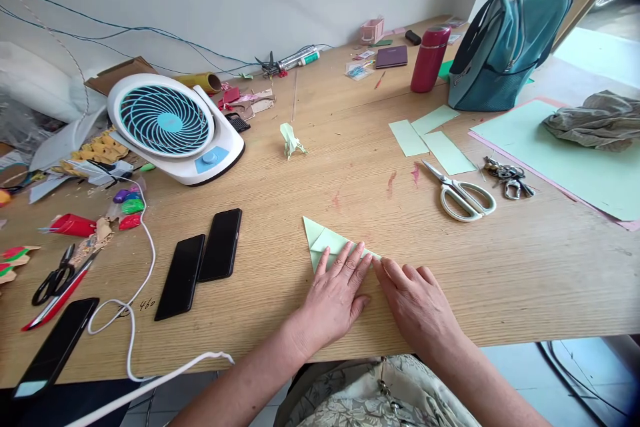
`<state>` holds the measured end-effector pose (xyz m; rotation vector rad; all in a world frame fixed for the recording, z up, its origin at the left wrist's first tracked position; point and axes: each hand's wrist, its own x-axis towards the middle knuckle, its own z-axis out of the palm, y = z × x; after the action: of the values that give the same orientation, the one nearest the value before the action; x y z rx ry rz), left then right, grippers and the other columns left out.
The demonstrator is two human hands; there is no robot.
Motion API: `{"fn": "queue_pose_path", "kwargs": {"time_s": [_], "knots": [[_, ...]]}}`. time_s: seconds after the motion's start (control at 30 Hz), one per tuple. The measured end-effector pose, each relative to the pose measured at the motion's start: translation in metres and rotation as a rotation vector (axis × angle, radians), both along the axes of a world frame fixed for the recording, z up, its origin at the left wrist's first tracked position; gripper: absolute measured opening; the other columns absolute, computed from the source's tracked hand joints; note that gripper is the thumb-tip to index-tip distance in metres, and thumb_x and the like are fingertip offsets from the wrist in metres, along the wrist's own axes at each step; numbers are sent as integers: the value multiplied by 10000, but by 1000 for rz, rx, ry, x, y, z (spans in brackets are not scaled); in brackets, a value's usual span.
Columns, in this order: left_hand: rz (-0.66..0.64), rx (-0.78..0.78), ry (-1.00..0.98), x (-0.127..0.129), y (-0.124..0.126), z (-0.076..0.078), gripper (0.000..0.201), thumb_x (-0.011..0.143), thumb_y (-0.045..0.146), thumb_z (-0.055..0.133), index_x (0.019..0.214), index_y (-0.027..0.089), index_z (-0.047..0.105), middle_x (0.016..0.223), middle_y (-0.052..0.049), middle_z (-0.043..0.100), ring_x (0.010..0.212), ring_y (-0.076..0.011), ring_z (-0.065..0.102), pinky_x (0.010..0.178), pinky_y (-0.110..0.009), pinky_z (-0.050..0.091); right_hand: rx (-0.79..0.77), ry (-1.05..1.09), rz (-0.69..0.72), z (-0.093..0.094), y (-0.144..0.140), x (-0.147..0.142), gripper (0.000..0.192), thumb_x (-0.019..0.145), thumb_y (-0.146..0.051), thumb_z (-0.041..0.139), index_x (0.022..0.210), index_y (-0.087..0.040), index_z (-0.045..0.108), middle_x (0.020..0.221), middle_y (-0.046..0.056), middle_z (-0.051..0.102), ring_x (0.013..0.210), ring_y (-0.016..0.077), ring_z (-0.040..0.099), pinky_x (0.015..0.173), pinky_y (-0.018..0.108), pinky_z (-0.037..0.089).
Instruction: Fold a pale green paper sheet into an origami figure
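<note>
A pale green folded paper (320, 240) is pressed flat on the wooden counter (525, 267), near its front edge. The left hand (334, 297) is laid over the paper's near part with fingers extended and close together, palm down. The right hand (417, 303) is set just beside it, fingers flat and together, its fingertips meeting those of the left at the paper's right corner. Nothing is pinched; both hands are pressed down.

As a judgement, the fold could be skewed if the paper is allowed to slide on the smooth wood while pressure is uneven between the two hands; a crooked crease would then be set. The free pointed corner at the upper left is not held down and could lift or shift.

The counter is light, wood-grained and marked with a few reddish smears. Two dark phones (200, 270) are laid side by side to the left, and a white cable (133, 310) is looped near them. A white and teal fan (173, 127) is set further back, a small folded paper figure (291, 140) beyond the hands. White-handled scissors (463, 193), keys (507, 177), green paper strips (433, 137), a red flask (429, 59) and a teal bag (505, 47) are seen to the right. A plain pale wall is behind.
</note>
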<state>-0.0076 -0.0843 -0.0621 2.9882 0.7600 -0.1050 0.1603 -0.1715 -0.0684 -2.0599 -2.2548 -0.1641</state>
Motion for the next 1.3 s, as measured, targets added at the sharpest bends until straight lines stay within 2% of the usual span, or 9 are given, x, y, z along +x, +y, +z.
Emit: {"fn": "queue_pose_path", "kwargs": {"time_s": [0.23, 0.4, 0.53, 0.77, 1.07, 1.3], "knots": [[-7, -5, 22, 0, 1, 1, 609, 1013, 444, 305, 1556, 200, 174, 1645, -49, 107, 1514, -262, 99, 1198, -548, 183, 51, -25, 6, -1, 2, -8, 378, 793, -43, 555, 1144, -116, 674, 1186, 124, 619, 762, 214, 499, 637, 361, 388], [-3, -20, 12, -1, 1, 1, 607, 1015, 426, 325, 1556, 200, 169, 1643, -56, 121, 1516, -265, 75, 1200, -564, 158, 103, -13, 33, -6, 1, -4, 465, 779, -26, 523, 1230, -82, 622, 1145, 118, 648, 712, 199, 518, 623, 364, 395], [6, -56, 23, 0, 2, 2, 616, 1007, 411, 371, 1554, 210, 170, 1639, -62, 139, 1516, -267, 81, 1191, -590, 160, 53, -23, 4, -10, -2, -5, 503, 772, -16, 502, 1256, -113, 600, 1224, 114, 629, 679, 181, 537, 625, 367, 393], [-1, -95, 48, 0, 5, 4, 680, 982, 441, 440, 1553, 205, 158, 1638, -73, 138, 1518, -273, 61, 1187, -590, 176, -43, -44, -25, -10, -4, -8, 406, 856, -104, 518, 1251, -155, 597, 1309, 119, 586, 675, 163, 573, 626, 358, 364], [17, -41, 52, -7, 5, 5, 727, 982, 485, 418, 1559, 159, 121, 1632, -111, 145, 1516, -275, 73, 1189, -586, 158, -25, -63, -68, -8, -3, -11, 415, 952, -165, 474, 1365, -135, 503, 1253, 100, 618, 623, 139, 565, 617, 352, 349], [-16, -50, 37, -12, 12, 8, 685, 997, 500, 373, 1565, 226, 104, 1634, -92, 139, 1516, -245, 99, 1197, -526, 181, -32, -50, -88, -5, -2, -12, 404, 986, -206, 455, 1386, -150, 482, 1218, 105, 625, 621, 138, 575, 611, 350, 341]]}}
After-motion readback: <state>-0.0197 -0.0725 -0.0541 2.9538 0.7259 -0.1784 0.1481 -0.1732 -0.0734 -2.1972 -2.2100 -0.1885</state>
